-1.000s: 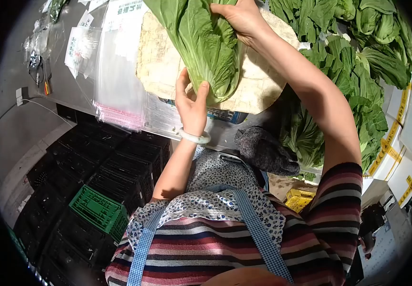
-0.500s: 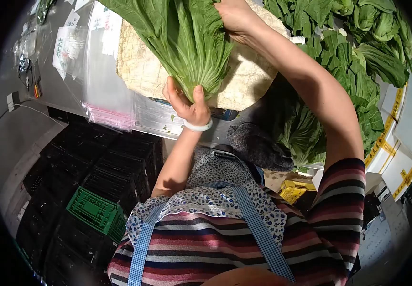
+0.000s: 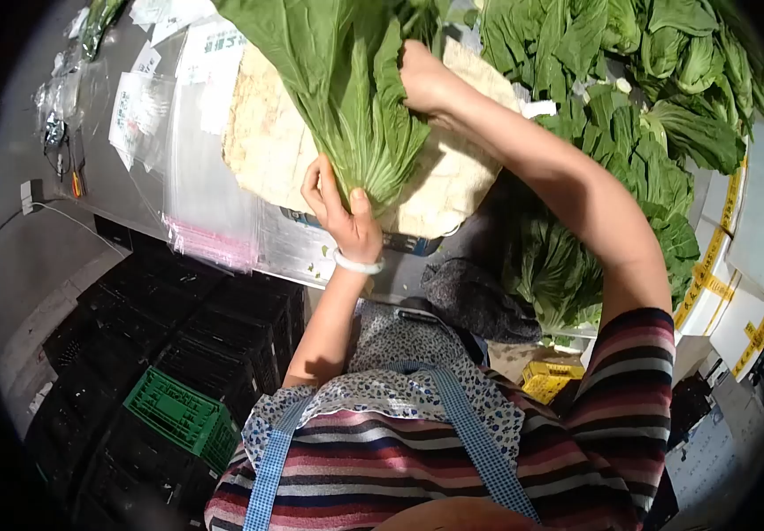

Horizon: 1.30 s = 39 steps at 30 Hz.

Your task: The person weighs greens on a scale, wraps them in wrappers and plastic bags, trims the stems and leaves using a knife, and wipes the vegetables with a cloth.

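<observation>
Here at the counter (image 3: 283, 243), a head of greens (image 3: 360, 115) leans over a pale mat (image 3: 258, 133), leaves (image 3: 311, 66) pointing far. The left hand (image 3: 344, 211) is partly closed about the near stem end (image 3: 376, 186); the right hand (image 3: 426, 78) meets the leaves' right side, fingertips hidden, so I can't tell how firmly it grips. Leaves could tear if the right pulled hard; a slack left hold might let the stem end slip off the mat's near edge.

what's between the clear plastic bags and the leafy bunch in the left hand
In the head view, a stretch of the cream pad lies between the clear plastic bags and the leafy bunch; it shows beyond the bunch too.
</observation>
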Motion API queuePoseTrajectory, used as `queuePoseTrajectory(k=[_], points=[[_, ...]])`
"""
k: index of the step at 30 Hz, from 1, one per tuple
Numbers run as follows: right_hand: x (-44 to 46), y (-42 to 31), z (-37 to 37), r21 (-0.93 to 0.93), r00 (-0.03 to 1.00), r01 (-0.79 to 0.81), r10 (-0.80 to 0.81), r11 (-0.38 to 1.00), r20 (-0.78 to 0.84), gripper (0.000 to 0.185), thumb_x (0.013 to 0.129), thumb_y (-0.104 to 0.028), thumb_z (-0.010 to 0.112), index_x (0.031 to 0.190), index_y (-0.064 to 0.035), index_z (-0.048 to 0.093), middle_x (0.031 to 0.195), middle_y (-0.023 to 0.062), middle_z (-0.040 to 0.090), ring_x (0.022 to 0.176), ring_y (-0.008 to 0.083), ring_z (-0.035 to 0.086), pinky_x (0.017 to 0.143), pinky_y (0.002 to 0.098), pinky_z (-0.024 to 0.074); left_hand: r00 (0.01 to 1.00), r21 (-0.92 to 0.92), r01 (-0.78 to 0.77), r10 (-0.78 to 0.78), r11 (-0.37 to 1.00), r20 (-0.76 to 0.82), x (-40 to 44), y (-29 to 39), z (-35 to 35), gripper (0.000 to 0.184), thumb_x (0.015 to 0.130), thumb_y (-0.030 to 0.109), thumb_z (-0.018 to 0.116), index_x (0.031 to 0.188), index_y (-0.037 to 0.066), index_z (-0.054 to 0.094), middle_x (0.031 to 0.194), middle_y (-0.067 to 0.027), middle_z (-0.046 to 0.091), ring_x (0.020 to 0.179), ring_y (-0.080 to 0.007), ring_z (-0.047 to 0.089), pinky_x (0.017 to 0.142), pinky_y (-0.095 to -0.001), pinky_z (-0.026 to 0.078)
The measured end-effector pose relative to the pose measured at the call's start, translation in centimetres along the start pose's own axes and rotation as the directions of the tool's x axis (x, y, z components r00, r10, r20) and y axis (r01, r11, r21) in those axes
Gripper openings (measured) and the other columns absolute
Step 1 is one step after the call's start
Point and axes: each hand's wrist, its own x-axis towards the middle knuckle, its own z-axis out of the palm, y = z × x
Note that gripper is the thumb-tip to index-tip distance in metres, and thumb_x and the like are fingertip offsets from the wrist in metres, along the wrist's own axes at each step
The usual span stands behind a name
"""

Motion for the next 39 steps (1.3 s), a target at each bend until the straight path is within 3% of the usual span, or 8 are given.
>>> queuePoseTrajectory(k=[5, 9, 12, 15, 21, 28, 30, 39], points=[[3.8, 2.4, -3.6, -0.582, 0.920, 0.388, -0.264, 0.715, 0.289, 0.040, 0.085, -0.008, 0.058, 0.123, 0.0042, 0.053, 0.113, 0.0181, 0.063, 0.102, 0.0232, 0.060, 0.082, 0.0314, 0.0498, 0.991, 0.282, -0.107, 0.080, 0.953, 0.107, 4.8, 2.7, -1.2, 0.066, 0.090, 0.024, 0.056, 0.145, 0.001, 0.029, 0.151, -0.0242, 0.017, 0.139, -0.0396, 0.021, 0.110, -0.0425, 0.023], [-0.3, -7.4, -8.2, -0.569, 0.970, -0.193, 0.241, 0.799, 0.009, 0.053, 0.087, -0.020, 0.063, 0.132, 0.0023, 0.048, 0.112, 0.0204, 0.064, 0.092, 0.0249, 0.066, 0.078, 0.0312, 0.0552, 0.959, 0.235, -0.114, 0.045, 0.965, 0.281, 7.3, 2.9, -1.8, 0.066, 0.084, 0.014, 0.058, 0.142, -0.002, 0.032, 0.144, -0.0238, 0.035, 0.135, -0.0382, 0.031, 0.111, -0.0416, 0.024], [-2.8, -6.7, -10.2, -0.750, 0.961, -0.224, 0.013, 0.622, -0.276, 0.051, 0.088, -0.023, 0.064, 0.130, 0.0016, 0.049, 0.104, 0.0189, 0.065, 0.085, 0.0208, 0.068, 0.070, 0.0295, 0.0579, 0.902, 0.425, -0.164, -0.040, 0.890, 0.431, 8.4, 3.0, -2.1, 0.068, 0.082, 0.020, 0.061, 0.139, -0.005, 0.033, 0.144, -0.0244, 0.034, 0.132, -0.0399, 0.034, 0.108, -0.0462, 0.027], [-6.3, -4.1, -7.7, -0.047, 0.916, -0.051, 0.028, 0.998, -0.401, 0.039, 0.090, -0.025, 0.061, 0.120, -0.0014, 0.057, 0.108, 0.0145, 0.065, 0.098, 0.0218, 0.065, 0.077, 0.0359, 0.0564, 0.966, 0.337, -0.119, 0.031, 0.934, 0.257, 9.8, 4.4, -1.2, 0.071, 0.084, 0.028, 0.064, 0.140, -0.003, 0.032, 0.143, -0.0245, 0.035, 0.126, -0.0395, 0.041, 0.105, -0.0446, 0.033], [-9.7, 4.0, -0.2, -0.413, 0.912, 0.105, -0.253, 0.905, -0.322, 0.046, 0.089, -0.025, 0.062, 0.127, -0.0010, 0.053, 0.136, 0.0174, 0.048, 0.125, 0.0280, 0.048, 0.098, 0.0387, 0.0448, 0.861, 0.367, -0.244, 0.027, 0.897, 0.507, 12.0, 1.9, 0.2, 0.067, 0.089, 0.041, 0.057, 0.142, 0.006, 0.035, 0.143, -0.0239, 0.036, 0.128, -0.0394, 0.041, 0.102, -0.0462, 0.037], [-15.6, 3.2, -3.3, 0.120, 0.791, 0.263, -0.143, 0.957, -0.595, 0.031, 0.088, -0.011, 0.064, 0.117, 0.0005, 0.060, 0.105, 0.0105, 0.066, 0.097, 0.0153, 0.062, 0.082, 0.0258, 0.0481, 0.874, -0.079, -0.374, 0.380, 0.924, 0.304, 15.7, -1.4, -3.7, 0.054, 0.089, 0.042, 0.058, 0.129, 0.008, 0.052, 0.125, -0.0202, 0.056, 0.115, -0.0313, 0.056, 0.095, -0.0416, 0.044], [-18.3, 2.5, -3.9, 0.132, 0.782, 0.247, -0.117, 0.960, -0.613, 0.027, 0.087, -0.010, 0.065, 0.111, 0.0005, 0.063, 0.103, 0.0085, 0.066, 0.092, 0.0134, 0.063, 0.079, 0.0243, 0.0478, 0.898, -0.338, 0.051, 0.105, 0.940, 0.427, 17.4, -2.3, -7.1, 0.047, 0.095, 0.029, 0.054, 0.136, 0.008, 0.047, 0.127, -0.0109, 0.056, 0.118, -0.0248, 0.052, 0.103, -0.0346, 0.037], [-26.8, 5.8, -5.0, 0.216, 0.707, 0.304, -0.068, 0.928, -0.703, 0.023, 0.091, -0.013, 0.063, 0.110, -0.0001, 0.061, 0.102, 0.0084, 0.067, 0.088, 0.0146, 0.066, 0.073, 0.0229, 0.0503, 0.815, -0.792, 0.112, -0.511, 0.600, -0.272, 15.4, -10.1, -24.0, 0.030, 0.094, 0.033, 0.049, 0.108, 0.008, 0.059, 0.095, -0.0023, 0.060, 0.078, -0.0135, 0.056, 0.060, -0.0268, 0.041]])
